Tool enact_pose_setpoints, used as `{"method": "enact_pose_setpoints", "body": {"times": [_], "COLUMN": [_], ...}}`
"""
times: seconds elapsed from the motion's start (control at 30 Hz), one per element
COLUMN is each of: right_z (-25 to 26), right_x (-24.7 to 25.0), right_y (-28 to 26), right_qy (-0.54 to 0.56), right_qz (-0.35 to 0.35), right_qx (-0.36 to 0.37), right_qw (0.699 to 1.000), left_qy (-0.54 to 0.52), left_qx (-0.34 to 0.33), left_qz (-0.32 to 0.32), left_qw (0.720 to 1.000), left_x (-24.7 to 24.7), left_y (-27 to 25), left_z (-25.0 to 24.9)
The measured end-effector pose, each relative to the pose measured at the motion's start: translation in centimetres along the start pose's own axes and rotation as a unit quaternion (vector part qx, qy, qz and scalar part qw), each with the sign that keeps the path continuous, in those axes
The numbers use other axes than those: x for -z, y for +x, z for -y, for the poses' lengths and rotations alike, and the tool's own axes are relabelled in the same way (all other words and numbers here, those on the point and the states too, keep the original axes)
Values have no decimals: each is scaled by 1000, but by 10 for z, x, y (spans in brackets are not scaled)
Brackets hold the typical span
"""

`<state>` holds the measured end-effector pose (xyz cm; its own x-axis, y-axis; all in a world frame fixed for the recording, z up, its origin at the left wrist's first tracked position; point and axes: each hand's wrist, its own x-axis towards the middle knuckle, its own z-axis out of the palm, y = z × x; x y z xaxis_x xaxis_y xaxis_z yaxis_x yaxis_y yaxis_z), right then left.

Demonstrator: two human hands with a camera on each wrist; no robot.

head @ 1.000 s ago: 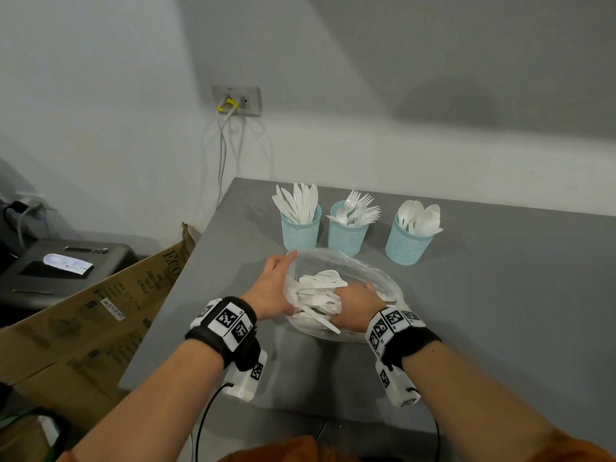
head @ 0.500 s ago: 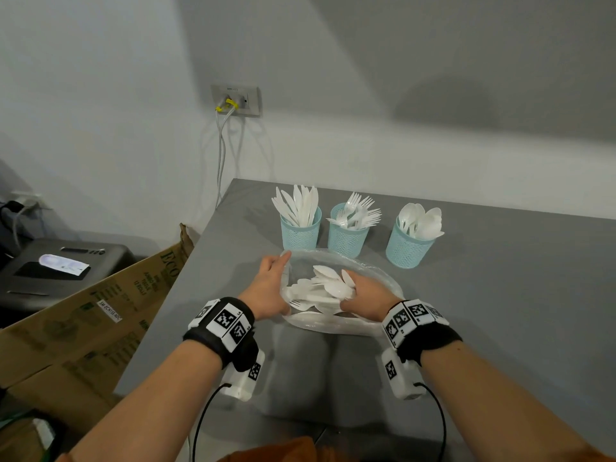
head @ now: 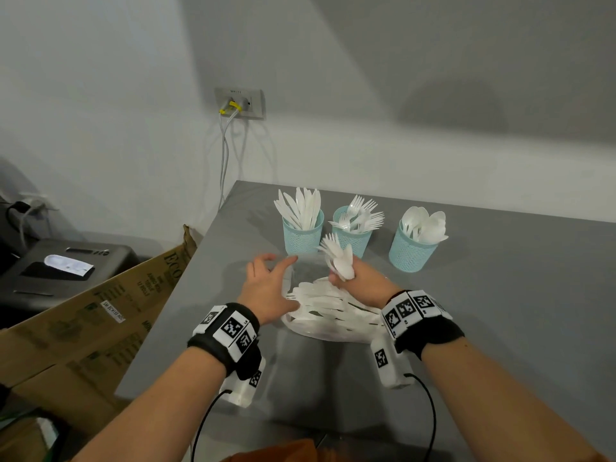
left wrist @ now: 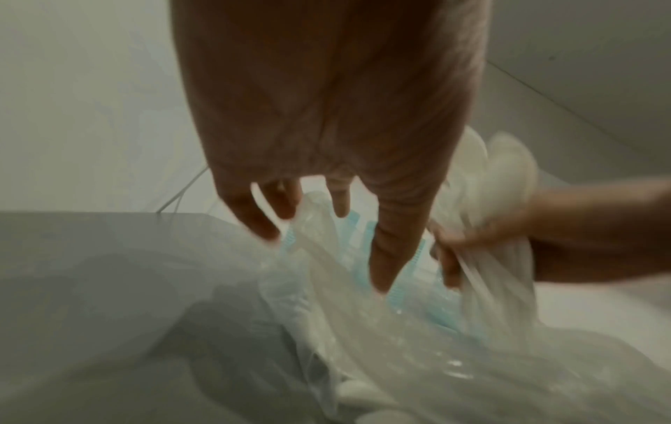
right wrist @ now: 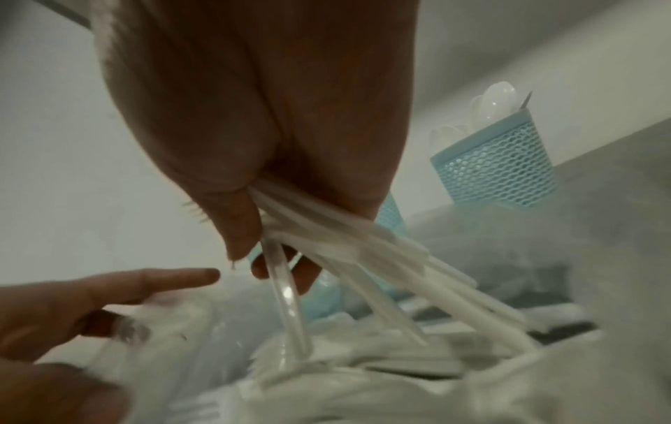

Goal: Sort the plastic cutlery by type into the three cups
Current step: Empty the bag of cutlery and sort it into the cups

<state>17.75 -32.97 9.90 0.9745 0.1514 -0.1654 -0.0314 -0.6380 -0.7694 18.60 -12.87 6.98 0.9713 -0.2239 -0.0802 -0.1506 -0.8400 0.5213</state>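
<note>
Three teal mesh cups stand in a row at the back of the grey table (head: 500, 311): a knife cup (head: 302, 235), a fork cup (head: 361, 241) and a spoon cup (head: 411, 251). In front of them lies a clear plastic bag (head: 328, 323) with several white cutlery pieces inside. My right hand (head: 360, 278) grips a bundle of mixed cutlery (head: 338, 258) above the bag, heads pointing up; the right wrist view shows the handles (right wrist: 363, 243) fanning out below the fist. My left hand (head: 270, 285) has spread fingers (left wrist: 388, 252) touching the bag's left edge (left wrist: 316, 218).
The table's left edge is close to my left arm. Beyond it stand a brown cardboard box (head: 100, 311) and a black printer (head: 60, 268). A wall socket (head: 240, 103) with hanging cables is behind the table's far left corner.
My right hand has closed on a bundle of cutlery and lifted it out of the bag. My left hand has spread its fingers at the bag's left edge.
</note>
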Motion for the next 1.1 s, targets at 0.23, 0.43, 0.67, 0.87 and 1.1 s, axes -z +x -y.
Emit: {"method": "enact_pose_setpoints", "body": {"times": [0.23, 0.43, 0.67, 0.87, 1.1], "right_z": [32, 41, 46, 61, 74], "right_x": [-12, -22, -21, 5, 9], "right_y": [4, -6, -6, -9, 8], "right_qy": [215, 278, 302, 346, 53], "right_qz": [-60, -32, -34, -146, -61], "right_qx": [40, 13, -5, 73, 125], "right_qw": [974, 960, 953, 924, 989], "left_qy": [-47, -232, -363, -372, -404], "left_qx": [-73, -71, -83, -93, -74], "left_qz": [25, -4, -30, -35, -35], "left_qw": [996, 970, 928, 923, 911], "left_x": [1, 0, -11, -15, -35], "left_y": [3, 8, 8, 11, 10], "left_z": [-40, -54, -59, -48, -30]}}
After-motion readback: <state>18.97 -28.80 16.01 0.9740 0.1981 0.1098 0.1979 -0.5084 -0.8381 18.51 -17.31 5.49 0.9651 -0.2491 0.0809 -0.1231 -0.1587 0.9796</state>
